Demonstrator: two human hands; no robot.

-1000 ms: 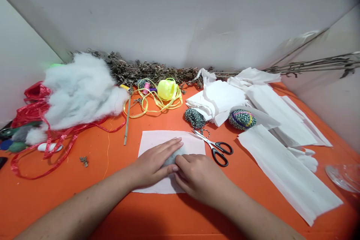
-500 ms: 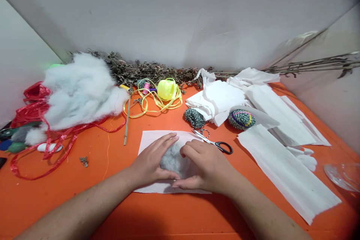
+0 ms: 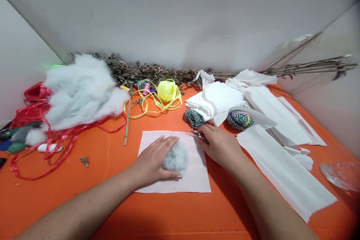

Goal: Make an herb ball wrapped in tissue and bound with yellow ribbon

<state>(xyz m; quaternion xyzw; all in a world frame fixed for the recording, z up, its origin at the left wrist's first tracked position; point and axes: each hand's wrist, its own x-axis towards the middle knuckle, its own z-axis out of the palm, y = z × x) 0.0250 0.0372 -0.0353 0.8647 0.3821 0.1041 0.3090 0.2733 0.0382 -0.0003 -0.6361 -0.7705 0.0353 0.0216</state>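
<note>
A square of white cloth (image 3: 197,176) lies flat in front of me, with a round wad of greyish-white stuffing (image 3: 177,157) on it. My left hand (image 3: 156,161) curls around the wad's left side, thumb below and fingers above, holding it against the cloth. Past the cloth's upper right corner, my right hand (image 3: 218,142) is closed over a pair of scissors (image 3: 199,134). The tips of the blades show beyond the fingers, while the palm hides the handles. Just above them sits a small skein of green-and-white twine (image 3: 194,118).
Fluffy stuffing (image 3: 81,93) and red ribbon (image 3: 30,114) are heaped at left. Yellow ribbon (image 3: 165,90) lies before dried stems (image 3: 152,70) along the wall. White cloth pieces (image 3: 287,168), a wound twine ball (image 3: 240,119) and a clear glass dish (image 3: 339,176) occupy the right.
My right hand has left the stuffing and moved up and right onto the scissors, covering their black handles. My left hand stays around the wad, which now shows more fully.
</note>
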